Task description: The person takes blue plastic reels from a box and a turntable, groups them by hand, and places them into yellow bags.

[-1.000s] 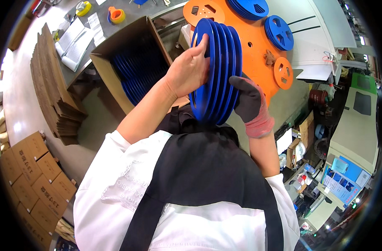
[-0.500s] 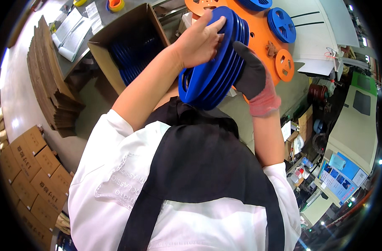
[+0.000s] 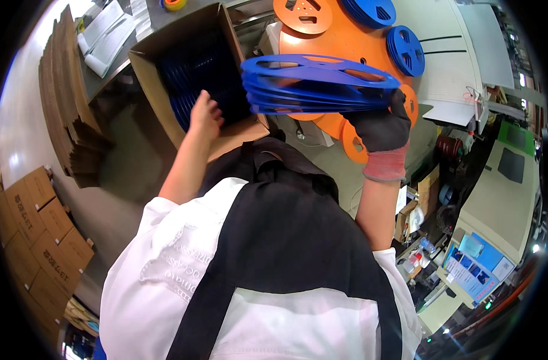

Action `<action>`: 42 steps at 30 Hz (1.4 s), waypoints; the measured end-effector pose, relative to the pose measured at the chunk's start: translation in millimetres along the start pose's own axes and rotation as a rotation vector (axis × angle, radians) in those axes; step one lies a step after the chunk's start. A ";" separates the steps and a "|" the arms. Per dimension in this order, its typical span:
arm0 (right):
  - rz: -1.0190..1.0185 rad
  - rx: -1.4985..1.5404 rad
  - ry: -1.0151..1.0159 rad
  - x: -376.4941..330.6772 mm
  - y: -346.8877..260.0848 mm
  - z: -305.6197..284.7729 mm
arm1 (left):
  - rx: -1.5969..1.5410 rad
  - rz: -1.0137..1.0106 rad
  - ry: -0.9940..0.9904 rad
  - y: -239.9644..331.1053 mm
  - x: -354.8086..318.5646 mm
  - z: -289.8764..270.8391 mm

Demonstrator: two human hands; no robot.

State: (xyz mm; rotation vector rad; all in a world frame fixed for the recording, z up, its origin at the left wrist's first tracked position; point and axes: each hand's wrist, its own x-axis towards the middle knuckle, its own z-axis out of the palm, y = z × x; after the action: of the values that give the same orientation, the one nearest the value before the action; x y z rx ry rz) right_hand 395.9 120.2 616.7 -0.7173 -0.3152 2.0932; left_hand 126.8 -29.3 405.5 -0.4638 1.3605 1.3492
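Note:
A stack of several blue plastic reels [image 3: 316, 90] lies nearly flat in the air, held at its right end by my right hand [image 3: 382, 126] in a black glove with a red cuff. The thumb is over the rim and the fingers are underneath. My bare left hand [image 3: 207, 115] is apart from the stack, fingers loosely spread with nothing in them. It hovers at the near side of an open cardboard box [image 3: 147, 90], inside which rows of blue reels [image 3: 181, 90] stand.
Beyond the stack is an orange round-armed table [image 3: 346, 45] carrying more blue reels [image 3: 405, 50]. Flattened cardboard sheets [image 3: 70, 108] stand at the left, with taped cartons [image 3: 43, 234] below them. An open notebook [image 3: 106, 39] lies on the grey bench.
My left hand has let go of the reels and moved left and down to the box. The stack has tipped from upright to nearly flat in my right hand.

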 end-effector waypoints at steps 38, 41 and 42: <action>0.076 0.361 0.044 -50.8 44.2 -102.1 | -0.017 0.415 -1.152 31.3 -184.6 140.8; 0.064 0.339 0.043 -46.2 41.2 -103.8 | 0.005 0.462 -1.209 34.6 -192.7 144.8; 0.058 0.336 0.042 -45.4 40.1 -104.7 | 0.010 0.479 -1.226 35.7 -196.0 146.2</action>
State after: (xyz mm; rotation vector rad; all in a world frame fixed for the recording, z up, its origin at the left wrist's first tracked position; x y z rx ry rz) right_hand 452.2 55.9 531.2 -0.5719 0.0816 2.1122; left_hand 217.8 28.8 627.8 0.6857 0.4264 1.5595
